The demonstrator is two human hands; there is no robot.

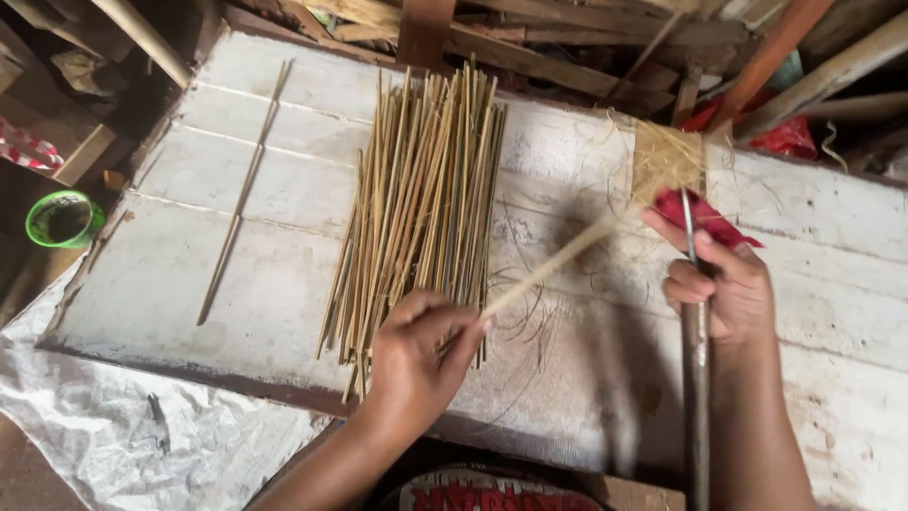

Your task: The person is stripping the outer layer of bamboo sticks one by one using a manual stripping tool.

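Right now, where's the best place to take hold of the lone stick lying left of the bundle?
Grip the lone stick near its middle, pinching across its width from above. It is long, thin and flat on the white board, apart from the bundle, with bare board on both sides. A mid-length hold should keep it from tipping.

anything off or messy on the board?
One thin stick lies alone, left of the bamboo bundle. Loose shaving fibres are strewn over the white board near the right hand.
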